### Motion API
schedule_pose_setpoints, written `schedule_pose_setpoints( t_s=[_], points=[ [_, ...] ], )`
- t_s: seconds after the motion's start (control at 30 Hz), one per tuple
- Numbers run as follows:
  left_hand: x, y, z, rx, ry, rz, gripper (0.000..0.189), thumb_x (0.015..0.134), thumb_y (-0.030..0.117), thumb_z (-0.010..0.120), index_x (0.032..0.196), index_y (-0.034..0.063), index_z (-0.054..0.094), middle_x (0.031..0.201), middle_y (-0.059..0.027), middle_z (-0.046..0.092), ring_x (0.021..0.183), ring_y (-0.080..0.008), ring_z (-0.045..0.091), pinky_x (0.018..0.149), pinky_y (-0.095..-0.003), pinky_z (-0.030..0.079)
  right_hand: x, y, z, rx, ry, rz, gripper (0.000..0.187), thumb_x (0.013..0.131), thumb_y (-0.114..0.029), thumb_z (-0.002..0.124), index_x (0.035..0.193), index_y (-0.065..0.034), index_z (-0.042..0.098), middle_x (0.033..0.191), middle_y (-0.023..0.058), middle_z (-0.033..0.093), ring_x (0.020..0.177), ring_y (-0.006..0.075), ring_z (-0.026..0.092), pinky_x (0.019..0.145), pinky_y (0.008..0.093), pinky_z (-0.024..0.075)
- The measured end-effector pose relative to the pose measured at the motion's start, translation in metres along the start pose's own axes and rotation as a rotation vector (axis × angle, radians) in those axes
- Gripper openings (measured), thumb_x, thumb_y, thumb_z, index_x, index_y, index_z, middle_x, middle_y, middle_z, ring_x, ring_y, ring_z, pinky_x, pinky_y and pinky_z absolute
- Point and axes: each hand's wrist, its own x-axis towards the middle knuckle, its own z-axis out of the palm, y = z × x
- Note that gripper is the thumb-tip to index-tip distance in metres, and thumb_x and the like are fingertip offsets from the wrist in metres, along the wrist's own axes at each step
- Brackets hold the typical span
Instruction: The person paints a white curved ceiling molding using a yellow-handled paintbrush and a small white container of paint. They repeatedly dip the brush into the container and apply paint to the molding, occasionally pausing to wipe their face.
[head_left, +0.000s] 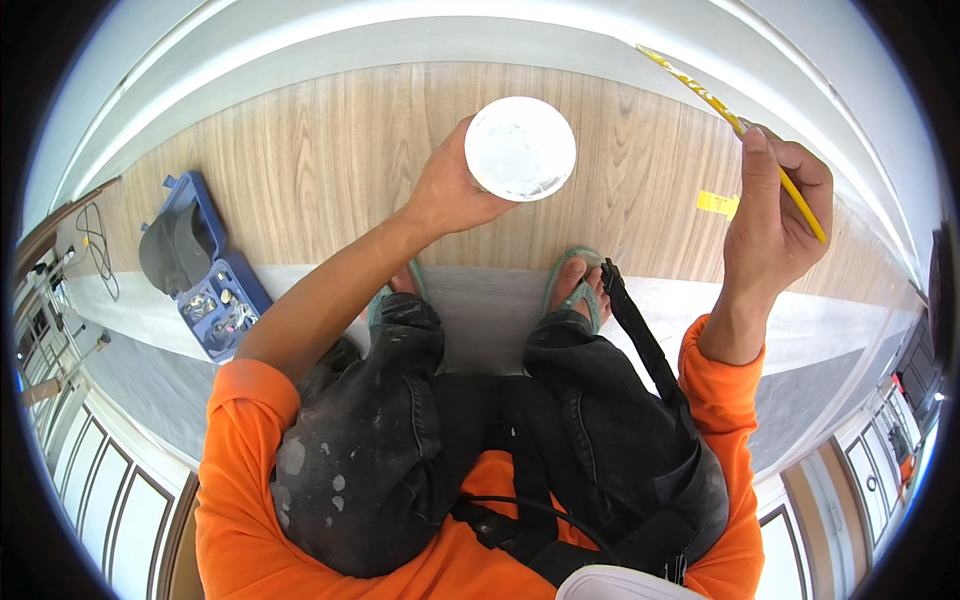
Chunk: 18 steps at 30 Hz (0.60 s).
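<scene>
My left hand (450, 180) grips a round white cup (520, 148) from its left side, out in front of my knees. White paint coats the inside of the cup. Between the thumb and fingers of my right hand (780, 195) is a slim yellow paintbrush (720, 105), smeared with white near its far end. Its tip points up and left to the white skirting (570, 49) at the foot of the wall. Whether the tip touches the skirting I cannot tell.
An open blue plastic case (210, 277) with small parts lies on the floor to my left. Yellow tape (716, 203) sticks to the wood-grain floor (337, 150) near my right hand. A black strap (641, 337) hangs beside my right foot. A thin cable (101, 251) lies far left.
</scene>
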Motion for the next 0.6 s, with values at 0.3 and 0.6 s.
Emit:
schedule_pose_setpoints(
  t_s=[0.3,0.6],
  points=[
    [0.000,0.001,0.005,0.050,-0.013,-0.007,0.076,0.063,0.028,0.083,0.124,0.0031,0.046,0.117,-0.0138,0.055,0.109,-0.0264,0.056,0.090,-0.0375,0.048,0.003,0.008,-0.030,-0.181,0.040,0.042,0.008,0.084,-0.003,0.066,0.085,0.0001,0.059,0.081,0.0114,0.066,0.076,0.0116,0.062,0.073,0.0215,0.0490],
    [0.001,0.001,0.005,0.058,-0.029,0.005,0.076,0.063,0.028,0.083,0.124,0.0028,0.046,0.117,-0.0138,0.055,0.109,-0.0264,0.056,0.090,-0.0368,0.048,0.002,0.003,-0.028,-0.093,0.030,0.014,0.008,0.083,-0.002,0.067,0.086,0.0002,0.059,0.082,0.0123,0.066,0.077,0.0119,0.062,0.074,0.0218,0.0489]
  ],
)
